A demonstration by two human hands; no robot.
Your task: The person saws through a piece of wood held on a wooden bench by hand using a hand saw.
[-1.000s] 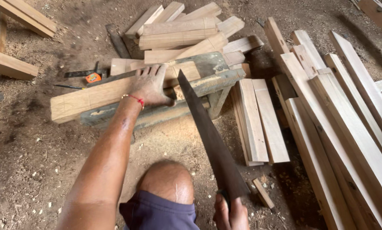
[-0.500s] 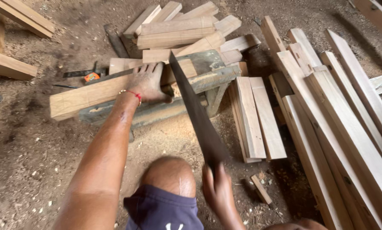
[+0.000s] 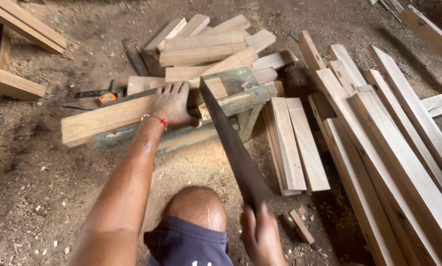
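Note:
My left hand (image 3: 173, 104) presses flat on a long wooden plank (image 3: 107, 118) that lies across a low worn sawhorse (image 3: 240, 91). A red thread circles that wrist. My right hand (image 3: 261, 234) grips the handle of a dark hand saw (image 3: 233, 140). The saw blade slopes up from my hand and its far end meets the plank just right of my left thumb. My bare knee (image 3: 196, 207) shows below, between the two arms.
A heap of short cut boards (image 3: 206, 47) lies behind the sawhorse. Long pale planks (image 3: 393, 148) fan out on the right, with two short boards (image 3: 294, 143) beside the sawhorse. An orange tape measure (image 3: 106, 97) and dark tools rest on the sawdust floor at left.
The saw has been pushed forward and up along the plank, and my right hand has come further into view. My left hand stays pressed on the plank.

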